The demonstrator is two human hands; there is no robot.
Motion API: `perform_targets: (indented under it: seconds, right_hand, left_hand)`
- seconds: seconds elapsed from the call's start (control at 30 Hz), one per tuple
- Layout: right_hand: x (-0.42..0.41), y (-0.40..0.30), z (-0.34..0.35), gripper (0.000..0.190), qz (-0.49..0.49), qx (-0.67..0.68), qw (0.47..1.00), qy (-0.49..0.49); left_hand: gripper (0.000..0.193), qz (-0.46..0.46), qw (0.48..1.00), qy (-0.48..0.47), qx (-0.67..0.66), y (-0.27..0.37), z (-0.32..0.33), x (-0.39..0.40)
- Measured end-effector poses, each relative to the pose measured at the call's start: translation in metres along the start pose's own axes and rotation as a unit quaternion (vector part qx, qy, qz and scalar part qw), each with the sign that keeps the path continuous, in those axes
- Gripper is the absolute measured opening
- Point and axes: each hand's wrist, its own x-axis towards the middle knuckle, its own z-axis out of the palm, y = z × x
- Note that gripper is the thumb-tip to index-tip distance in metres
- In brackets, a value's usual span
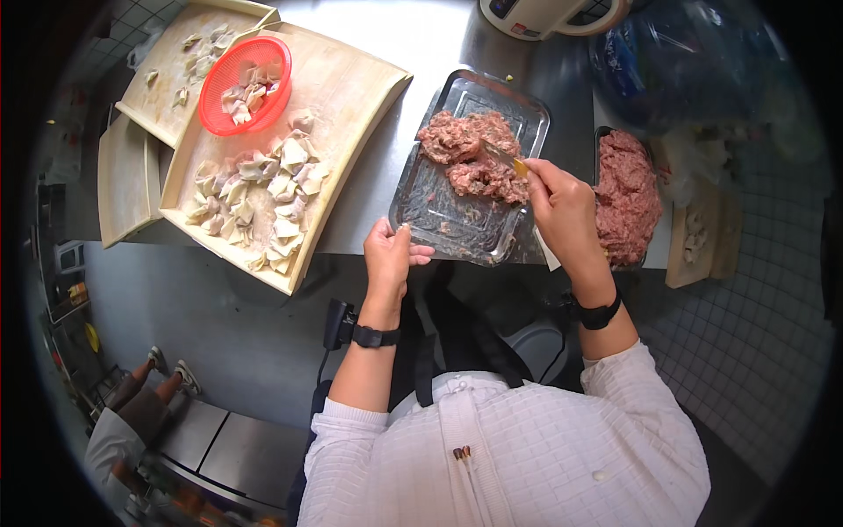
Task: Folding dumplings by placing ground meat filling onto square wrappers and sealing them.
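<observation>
My right hand (563, 204) grips a small flat-bladed spreader (504, 157) with a yellowish handle. Its blade rests in a mound of minced meat filling (471, 141) flecked with green. The filling lies in the far part of a shallow metal tray (454, 221), whose near part is smeared with residue. At the tray's near left corner is my left hand (388, 253), thumb up and fingers curled below the rim. Whether it grips the tray or something small is unclear. Left of the tray, folded wontons (283, 178) lie on a floured wooden board (355, 85) with raised edges.
A red plastic basket (283, 99) with wontons sits on the board. Another wooden tray (161, 99) holds more. More minced meat (625, 197) fills a container at right, near a wooden box (685, 263). An electric kettle (527, 20) stands behind. Another person's legs (141, 382) show lower left.
</observation>
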Motion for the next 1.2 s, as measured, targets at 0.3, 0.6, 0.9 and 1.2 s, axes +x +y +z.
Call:
perform_targets:
  seconds: [0.3,0.6,0.9,1.2]
  right_hand:
    - [-0.009,-0.012,0.065,0.029,-0.186,-0.159,0.967,-0.074]
    - [-0.062,0.041,-0.029,0.022,0.126,0.208,0.966,-0.084]
    - [-0.103,0.071,0.017,0.031,0.439,0.560,0.702,0.028]
    - [-0.034,0.030,0.056,0.028,-0.005,0.180,0.973,0.143]
  left_hand:
    - [0.022,-0.008,1.000,0.009,0.002,0.005,0.006,-0.001]
    - [0.015,-0.012,1.000,0.010,-0.001,0.003,0.002,-0.001]
    - [0.015,-0.020,1.000,-0.001,0.002,0.013,0.007,-0.005]
    - [0.020,-0.015,1.000,0.006,0.008,0.011,0.003,-0.004]
